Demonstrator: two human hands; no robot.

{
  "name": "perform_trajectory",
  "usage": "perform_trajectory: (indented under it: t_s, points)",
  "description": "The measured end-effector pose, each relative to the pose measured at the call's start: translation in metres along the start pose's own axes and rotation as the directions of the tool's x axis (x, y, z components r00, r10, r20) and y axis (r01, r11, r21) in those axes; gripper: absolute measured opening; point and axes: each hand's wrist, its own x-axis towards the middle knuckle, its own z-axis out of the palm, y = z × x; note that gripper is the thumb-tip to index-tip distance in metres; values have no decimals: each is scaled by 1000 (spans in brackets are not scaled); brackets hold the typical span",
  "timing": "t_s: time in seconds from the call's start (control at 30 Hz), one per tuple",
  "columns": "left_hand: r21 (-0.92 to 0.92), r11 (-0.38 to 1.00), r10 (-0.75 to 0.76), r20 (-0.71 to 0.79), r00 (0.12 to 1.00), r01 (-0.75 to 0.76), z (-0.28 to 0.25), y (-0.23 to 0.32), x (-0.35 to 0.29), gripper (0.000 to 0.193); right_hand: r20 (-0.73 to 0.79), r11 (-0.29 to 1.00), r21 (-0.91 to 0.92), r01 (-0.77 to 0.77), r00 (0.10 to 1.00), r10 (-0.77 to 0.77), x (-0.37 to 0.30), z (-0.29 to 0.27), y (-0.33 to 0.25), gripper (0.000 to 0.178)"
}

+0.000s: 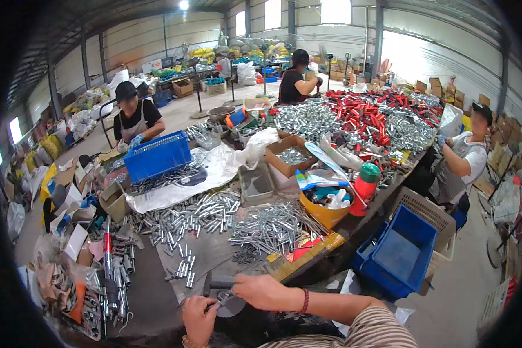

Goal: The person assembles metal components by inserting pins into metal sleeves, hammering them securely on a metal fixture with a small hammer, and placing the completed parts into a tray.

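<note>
Metal parts (214, 217) crowd the table beyond both hands (200, 318).

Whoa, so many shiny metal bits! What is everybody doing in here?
It is a big workshop. The person wearing the camera has both hands low at the table edge: the left hand pinches a small metal part and the right hand rests over it beside a dark round piece. Heaps of silvery metal tubes cover the table. Three other people work around it, one behind a blue crate. Another blue bin sits on the floor.
</note>
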Motion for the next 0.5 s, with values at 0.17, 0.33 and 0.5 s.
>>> perform_trajectory:
  t_s: [0.17, 0.33, 0.5]
  points:
    - [3, 1000, -21, 21, 1000, 21, -3, -8, -5, 14, 14, 999, 47, -4, 1000, 3, 0, 35, -7, 8]
    - [50, 998, -34, -16, 999, 35, -1, -13, -16, 15, 34, 999, -5, 38, 999, -38, -3, 33, -14, 12]
    - [33, 999, -38, -6, 999, 38, 1, -7, -17, 17, -24, 996, -78, -41, 999, 39, -5, 24, -10, 9]
